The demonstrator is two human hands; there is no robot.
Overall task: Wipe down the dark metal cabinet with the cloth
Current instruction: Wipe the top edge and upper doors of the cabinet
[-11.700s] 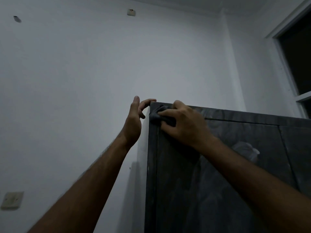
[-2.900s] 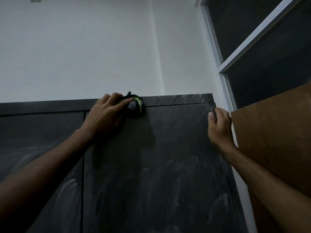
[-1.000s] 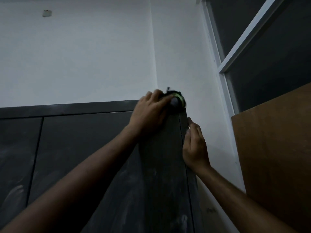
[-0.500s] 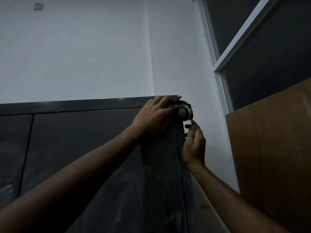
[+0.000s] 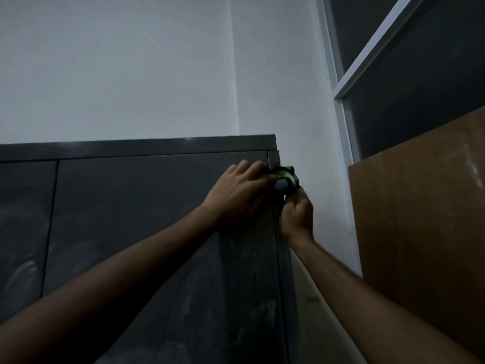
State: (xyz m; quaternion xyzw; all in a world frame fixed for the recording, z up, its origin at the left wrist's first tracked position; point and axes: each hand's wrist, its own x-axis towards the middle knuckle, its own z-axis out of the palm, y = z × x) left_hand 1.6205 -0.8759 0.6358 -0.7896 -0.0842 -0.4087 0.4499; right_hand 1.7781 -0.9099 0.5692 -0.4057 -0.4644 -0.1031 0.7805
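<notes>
The dark metal cabinet (image 5: 136, 206) fills the lower left, its doors streaked with pale smears. A bunched dark cloth with a green stripe (image 5: 286, 178) sits on the cabinet's right front edge, just below the top corner. My left hand (image 5: 240, 191) reaches across the door and holds the cloth against that edge, its thumb hidden. My right hand (image 5: 298, 214) comes up along the cabinet's right side, fingers curled, gripping the cloth's underside.
A white wall rises behind and to the right of the cabinet. A brown board (image 5: 420, 232) leans at the right, close to my right forearm. Above it is a white window frame (image 5: 341, 106) with dark panes.
The cloth slid along the top rail to the right corner and a little down the edge. My right hand left the door edge, rose to the cloth and curled onto it.
</notes>
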